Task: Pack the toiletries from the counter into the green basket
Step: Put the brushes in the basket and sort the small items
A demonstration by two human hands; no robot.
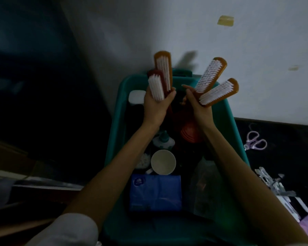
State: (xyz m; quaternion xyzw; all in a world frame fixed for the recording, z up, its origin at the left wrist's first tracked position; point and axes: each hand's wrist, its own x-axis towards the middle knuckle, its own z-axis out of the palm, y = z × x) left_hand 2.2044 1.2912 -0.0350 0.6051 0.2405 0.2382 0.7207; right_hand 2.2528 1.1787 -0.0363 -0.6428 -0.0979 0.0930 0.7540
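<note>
The green basket (236, 139) sits in the middle of the view against the wall. Above its far end my left hand (156, 105) grips two scrub brushes with white bristles, a dark red one (156, 87) and an orange one (164, 68). My right hand (196, 103) grips two more orange scrub brushes (211, 75) (220, 92), fanned out up and to the right. Inside the basket lie a blue tissue pack (156, 192), a white cup (163, 162), a small bottle with a teal cap (164, 141), a red round item (190, 132), a white container (136, 97) and a clear bag (205, 189).
Purple scissors (255, 141) lie on the dark counter to the right of the basket. Several packaged items (277, 189) lie at the counter's near right. A white wall stands behind the basket. The left side is dark.
</note>
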